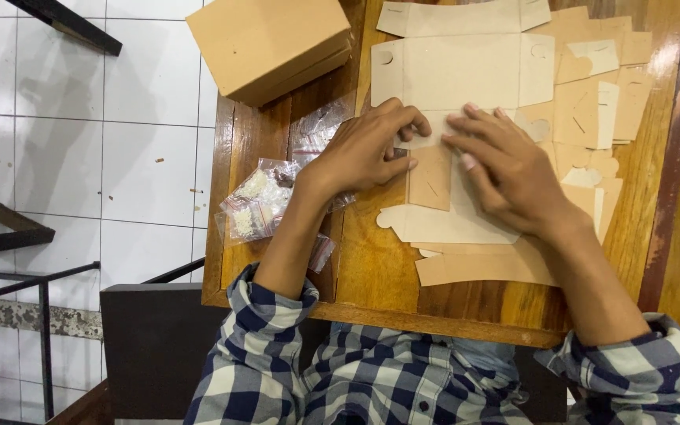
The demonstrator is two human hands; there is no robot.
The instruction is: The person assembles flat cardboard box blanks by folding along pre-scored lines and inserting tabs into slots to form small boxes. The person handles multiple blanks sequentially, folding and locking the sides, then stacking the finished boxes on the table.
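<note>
Both hands are pressing on a flat die-cut cardboard blank [450,86] lying unfolded on the wooden table [371,267], the left hand [364,153] pinching its lower edge with curled fingers, the right hand [505,169] holding it down with fingers spread flat, so folding looks barely begun, while 1 finished box [273,43] is sitting at the table's far left corner.

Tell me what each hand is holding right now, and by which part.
Both hands press a flat, unfolded cardboard box blank on the wooden table. The left hand pinches a flap edge near its middle; the right hand lies flat on it, gripping nothing.
</note>
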